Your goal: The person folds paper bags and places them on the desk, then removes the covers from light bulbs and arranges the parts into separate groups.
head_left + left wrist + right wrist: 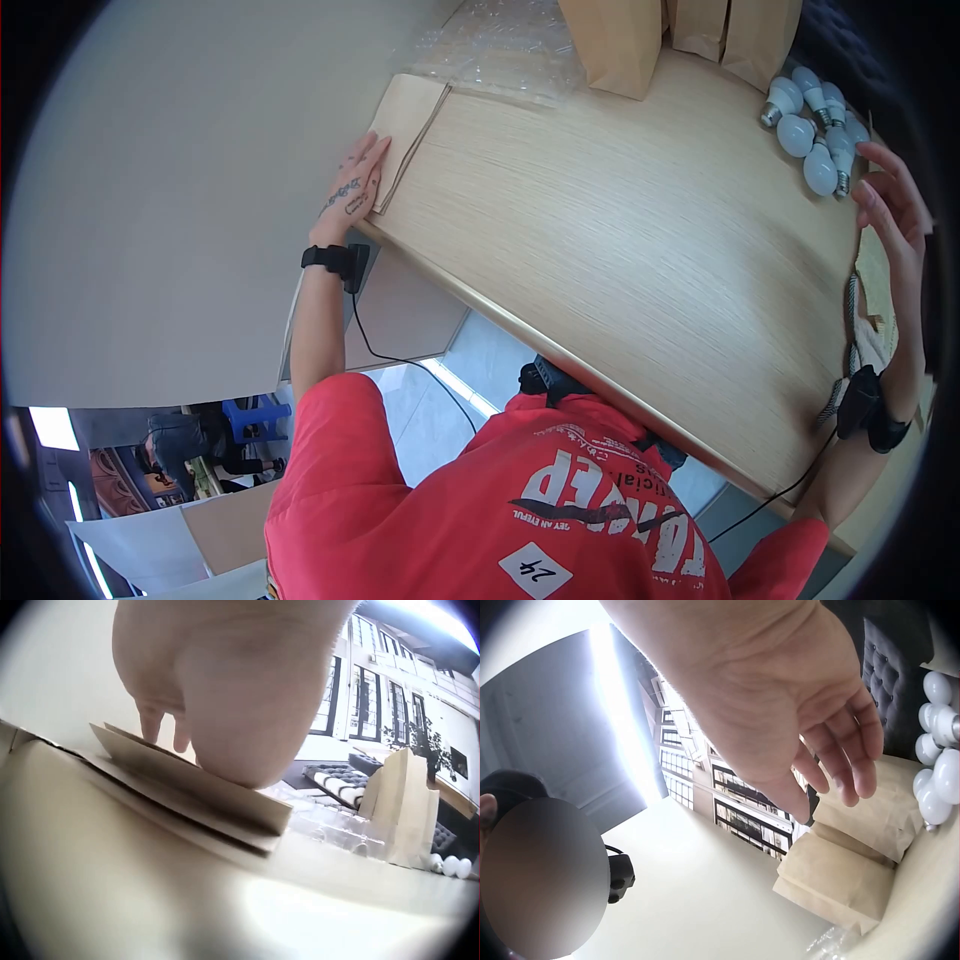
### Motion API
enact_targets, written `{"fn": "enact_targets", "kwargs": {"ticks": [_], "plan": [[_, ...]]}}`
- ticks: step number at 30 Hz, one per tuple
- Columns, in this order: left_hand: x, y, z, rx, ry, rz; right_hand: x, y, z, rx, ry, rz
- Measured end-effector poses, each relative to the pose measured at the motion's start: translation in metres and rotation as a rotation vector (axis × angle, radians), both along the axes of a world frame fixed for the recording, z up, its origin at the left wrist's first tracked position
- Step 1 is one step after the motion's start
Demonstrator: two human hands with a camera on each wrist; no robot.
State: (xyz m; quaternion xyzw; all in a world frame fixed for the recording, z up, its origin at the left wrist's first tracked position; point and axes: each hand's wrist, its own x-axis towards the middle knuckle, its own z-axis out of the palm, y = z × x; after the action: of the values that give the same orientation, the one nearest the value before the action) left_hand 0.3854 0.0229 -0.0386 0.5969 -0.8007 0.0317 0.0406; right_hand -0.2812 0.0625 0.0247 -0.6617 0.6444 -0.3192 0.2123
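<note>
My left hand [352, 188] rests on a small stack of flat, folded brown paper bags [414, 122] at the left end of the table. In the left wrist view, the palm lies over the folded bags [187, 791], whose near edges lift slightly apart. At the far right, my right hand [893, 205] hovers beside a cluster of light bulbs [820, 165], fingers loosely bent and nothing in them. White bulbs [936, 784] also show right of that hand in the right wrist view.
Brown paper bags [615, 45] stand upright at the table's far side. Clear plastic wrap [490, 50] lies beside them. A grey-and-white cord [852, 320] and yellowish material [874, 280] lie by the right forearm. A pale partition [200, 200] borders the left side.
</note>
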Motion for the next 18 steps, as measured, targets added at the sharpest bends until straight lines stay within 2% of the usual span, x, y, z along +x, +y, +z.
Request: {"fn": "enact_targets", "kwargs": {"ticks": [3,6,12,15,18], "plan": [[-0.001,0.0,0.0,0.13,0.102,0.048,-0.001,-0.001,-0.002,-0.026,-0.003,-0.013],[0.001,-0.001,-0.008,0.166,0.072,0.137,0.0,-0.001,-0.003,0.005,-0.057,-0.006],[-0.015,0.004,-0.01,0.161,-0.033,0.199,0.007,0.002,-0.008,-0.042,-0.063,-0.07],[-0.012,0.004,-0.015,0.169,-0.052,0.193,0.006,0.003,0.001,0.016,-0.052,-0.043],[-0.009,0.005,-0.016,0.134,-0.049,0.173,0.011,0.009,0.002,-0.061,-0.11,-0.064]]}}
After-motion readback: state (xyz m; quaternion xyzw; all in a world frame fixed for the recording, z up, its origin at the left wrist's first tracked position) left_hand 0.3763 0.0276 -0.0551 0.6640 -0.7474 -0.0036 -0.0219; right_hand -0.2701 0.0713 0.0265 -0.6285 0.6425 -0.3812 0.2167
